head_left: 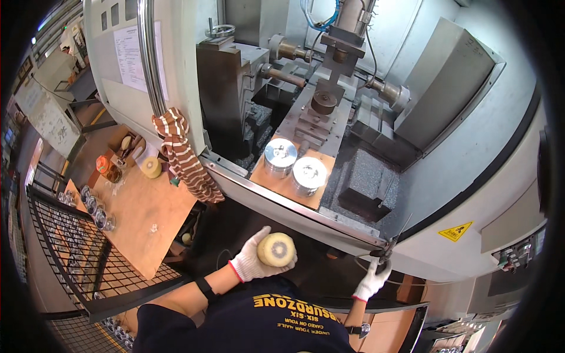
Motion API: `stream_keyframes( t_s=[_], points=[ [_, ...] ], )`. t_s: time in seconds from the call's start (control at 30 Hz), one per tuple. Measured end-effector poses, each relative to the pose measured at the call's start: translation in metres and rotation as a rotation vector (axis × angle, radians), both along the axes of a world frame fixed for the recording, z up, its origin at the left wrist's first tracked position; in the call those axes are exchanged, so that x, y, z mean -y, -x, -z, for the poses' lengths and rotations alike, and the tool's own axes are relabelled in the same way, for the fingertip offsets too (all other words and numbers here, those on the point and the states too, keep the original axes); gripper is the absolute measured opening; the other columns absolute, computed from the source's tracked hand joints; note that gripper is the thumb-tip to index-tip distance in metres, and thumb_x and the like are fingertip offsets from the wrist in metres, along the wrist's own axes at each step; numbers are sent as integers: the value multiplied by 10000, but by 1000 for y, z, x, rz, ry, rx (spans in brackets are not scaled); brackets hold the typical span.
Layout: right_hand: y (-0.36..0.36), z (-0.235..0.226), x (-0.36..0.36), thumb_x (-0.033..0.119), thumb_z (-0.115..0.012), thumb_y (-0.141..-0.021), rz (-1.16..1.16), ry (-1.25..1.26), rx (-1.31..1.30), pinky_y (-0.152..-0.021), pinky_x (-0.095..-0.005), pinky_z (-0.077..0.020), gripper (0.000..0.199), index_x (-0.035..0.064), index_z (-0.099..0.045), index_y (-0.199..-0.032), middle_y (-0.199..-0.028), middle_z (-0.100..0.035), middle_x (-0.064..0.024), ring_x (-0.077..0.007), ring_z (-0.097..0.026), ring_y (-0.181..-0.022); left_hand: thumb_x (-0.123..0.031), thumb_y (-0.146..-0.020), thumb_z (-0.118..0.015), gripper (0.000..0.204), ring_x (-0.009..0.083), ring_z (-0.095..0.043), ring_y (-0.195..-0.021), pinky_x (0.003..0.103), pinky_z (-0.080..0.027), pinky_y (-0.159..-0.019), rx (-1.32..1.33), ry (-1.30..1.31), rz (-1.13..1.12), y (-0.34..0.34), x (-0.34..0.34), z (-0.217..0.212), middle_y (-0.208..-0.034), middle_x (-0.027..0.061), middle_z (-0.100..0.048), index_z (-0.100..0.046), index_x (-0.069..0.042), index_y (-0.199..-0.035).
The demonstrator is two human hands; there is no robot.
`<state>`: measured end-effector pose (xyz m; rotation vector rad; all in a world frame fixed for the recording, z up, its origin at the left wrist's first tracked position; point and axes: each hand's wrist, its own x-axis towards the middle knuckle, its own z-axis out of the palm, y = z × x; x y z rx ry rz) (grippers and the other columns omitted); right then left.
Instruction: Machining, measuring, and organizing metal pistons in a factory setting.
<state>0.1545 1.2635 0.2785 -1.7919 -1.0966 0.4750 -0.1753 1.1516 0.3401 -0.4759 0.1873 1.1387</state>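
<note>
My left hand [253,263], in a white knit glove with a red cuff, is closed around a thick cream-coloured round block [277,250] with a grey centre. It holds the block in front of the machine's sill. Farther right, my gloved right hand [371,283] reaches up to a dark air blow gun [384,253] at the machine's edge. Its fingers are spread, with their tips at the gun. Beyond the sill, two shiny silver pistons [281,154] [309,175] stand upright side by side on a brown board [263,175].
A metal fixture [323,103] stands behind the pistons inside the machine. A striped cloth [179,153] hangs at the door handle. Left, a wooden table [138,220] bears another cream block [151,167], an orange-capped jar [107,169] and several pistons [97,209], beside a black wire-mesh rack [70,253].
</note>
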Motion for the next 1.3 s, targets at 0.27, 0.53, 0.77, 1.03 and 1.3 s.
stream_keyframes(
  t_s=[0.27,0.53,0.77,1.03,1.3],
  points=[
    [-1,8,-34,275,-724,-877,-35,-453,284,-812,-404,-516,449,-40,-583,-1164,-1017,-644,-197,-327,-638,-900,-574,-931,-474,645,433,-581,-1042,531,-466,-957,-26,-43,-54,20,16,2,-1146,277,-591,-571,-5,-1217],
    [114,-160,-80,32,-515,-946,-634,-519,-309,-965,-361,-467,563,1,-315,-1471,-1212,-586,-167,-243,-609,-1045,-597,-867,-569,695,403,-584,-1049,509,-479,-945,-148,-155,-89,73,1,-2,-1126,258,-602,-573,19,-1189],
    [271,-158,-173,202,-561,-927,-816,6,142,-993,-317,-441,482,21,-489,-1367,-1242,-624,-190,-232,-596,-1161,-652,-847,-571,768,407,-590,-1064,514,-475,-959,-179,-227,-181,128,-19,-13,-1149,247,-603,-547,9,-1238],
    [187,-121,-145,143,-662,-878,-327,-311,296,-938,-383,-496,449,26,-566,-1301,-1163,-654,-176,-285,-650,-1045,-581,-843,-638,719,369,-524,-1156,520,-409,-1051,-37,-338,-388,193,-50,-12,-1195,199,-563,-519,-25,-1282],
    [70,-101,-13,534,-582,-862,65,911,879,-851,-470,-508,549,56,-695,-1106,-1047,-686,-209,-389,-655,-969,-557,-852,-645,680,369,-548,-1175,533,-422,-1037,1,-461,-375,223,-122,8,-1205,217,-590,-538,-12,-1244]
  ],
)
